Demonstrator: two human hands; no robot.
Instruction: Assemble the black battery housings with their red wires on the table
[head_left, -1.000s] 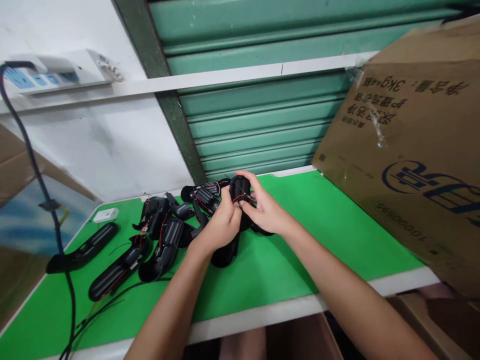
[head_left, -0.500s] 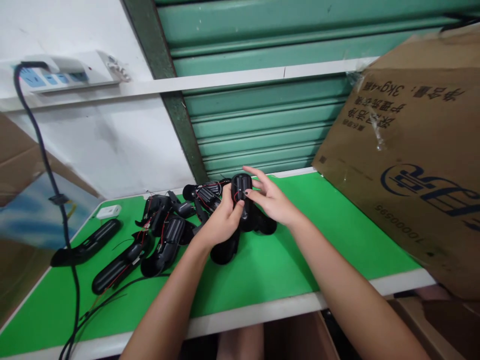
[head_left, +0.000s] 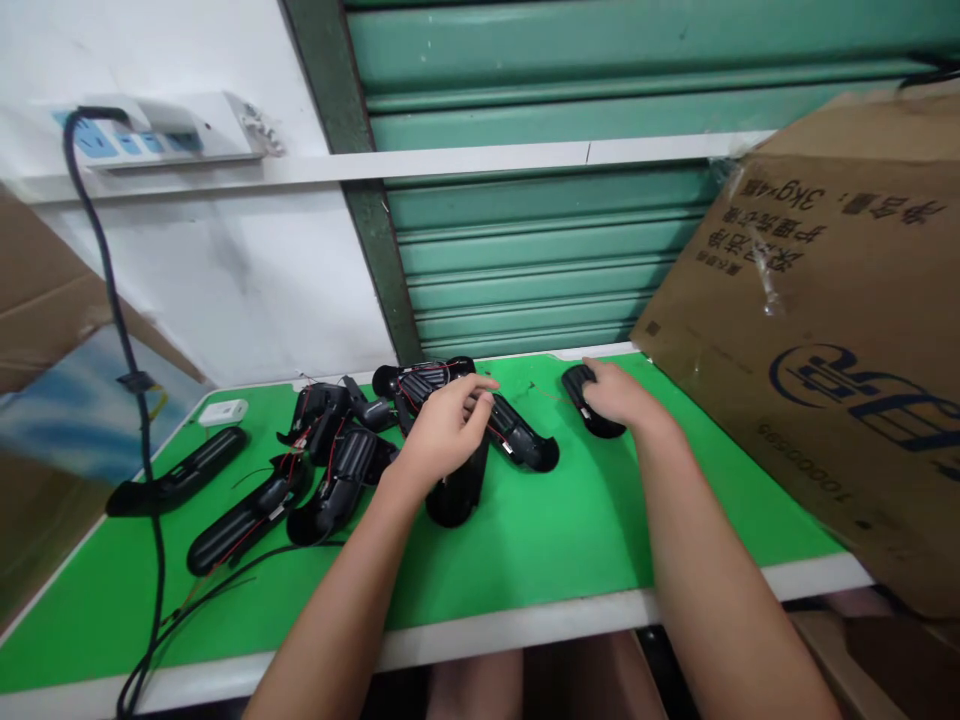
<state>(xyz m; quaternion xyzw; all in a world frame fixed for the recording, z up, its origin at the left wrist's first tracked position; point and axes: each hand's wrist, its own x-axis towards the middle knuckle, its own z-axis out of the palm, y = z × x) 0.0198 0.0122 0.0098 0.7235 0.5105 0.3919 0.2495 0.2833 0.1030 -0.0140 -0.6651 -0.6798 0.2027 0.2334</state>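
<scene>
My right hand (head_left: 613,392) is closed on a black plastic housing (head_left: 592,405) at the right of the green table. My left hand (head_left: 450,425) hovers over other black housings, its fingers loosely bent and apart, holding nothing. Just right of it lies a housing with a red wire and a small white label (head_left: 521,440). Another dark housing (head_left: 454,500) lies partly under the left hand. Farther left, several black housings with red wires (head_left: 341,480) are heaped together.
A large cardboard box (head_left: 817,330) stands along the right side. A black cable (head_left: 112,290) hangs from the power strip (head_left: 169,135) onto the table (head_left: 555,560). A white adapter (head_left: 223,412) and a separate black housing (head_left: 187,470) lie at the left.
My right hand has moved right with a black housing, away from my left hand. The left hand has let go of it and its fingers have loosened. The view has shifted slightly.
</scene>
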